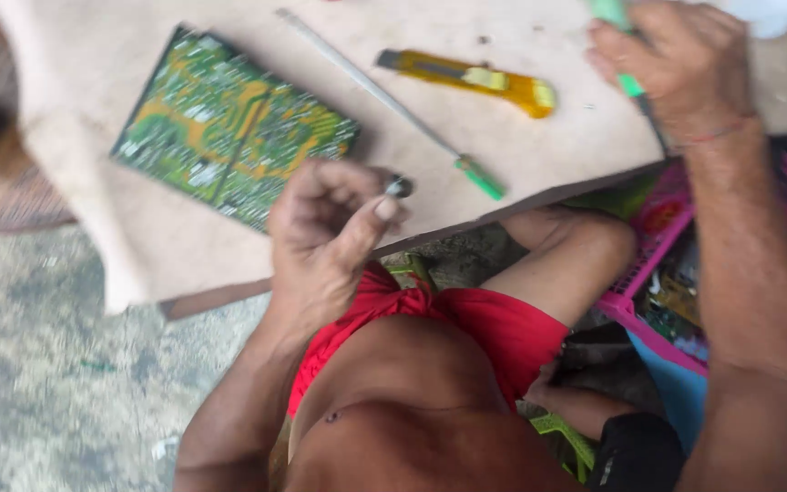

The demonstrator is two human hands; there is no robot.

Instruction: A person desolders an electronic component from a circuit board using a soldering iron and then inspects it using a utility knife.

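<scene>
Left hand (pixel 330 232) pinches small dark part (pixel 399 188); pink basket (pixel 653 264) holds scraps

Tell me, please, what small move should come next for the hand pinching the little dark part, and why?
Probably set it down on the bare pale wooden board. The left hand pinches the small dark metal part above the board's edge, beside the green printed circuit board, while the right hand is busy gripping a green-handled tool.
</scene>
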